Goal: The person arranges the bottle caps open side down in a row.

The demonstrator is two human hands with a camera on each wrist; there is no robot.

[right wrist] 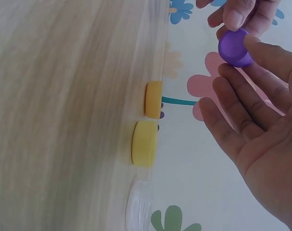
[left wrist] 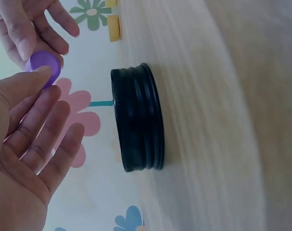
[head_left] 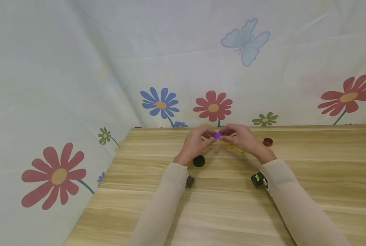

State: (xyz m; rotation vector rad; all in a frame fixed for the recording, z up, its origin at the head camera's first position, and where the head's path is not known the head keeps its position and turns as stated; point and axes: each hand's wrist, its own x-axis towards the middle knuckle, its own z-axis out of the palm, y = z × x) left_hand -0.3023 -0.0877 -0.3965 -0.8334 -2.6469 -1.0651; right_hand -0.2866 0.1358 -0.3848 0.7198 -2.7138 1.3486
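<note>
A small purple bottle cap (head_left: 218, 135) is held up between both hands near the back of the table. My left hand (head_left: 195, 141) pinches it from the left with thumb and forefinger. From the other side my right hand (head_left: 242, 138) pinches the same cap; in the right wrist view the ribbed edge of the purple cap (right wrist: 234, 47) shows, with the other fingers spread below. A black ridged lid (left wrist: 138, 118) lies on the table beside the left wrist. Below the right hand are an orange-yellow cap (right wrist: 154, 99) and a yellow cap (right wrist: 145, 143).
A clear cap (right wrist: 138, 207) lies past the yellow one in the right wrist view. To the right of the right hand is a dark red cap (head_left: 268, 141). The wood-grain table (head_left: 219, 212) ends at a flowered cloth (head_left: 183, 61) behind and to the left.
</note>
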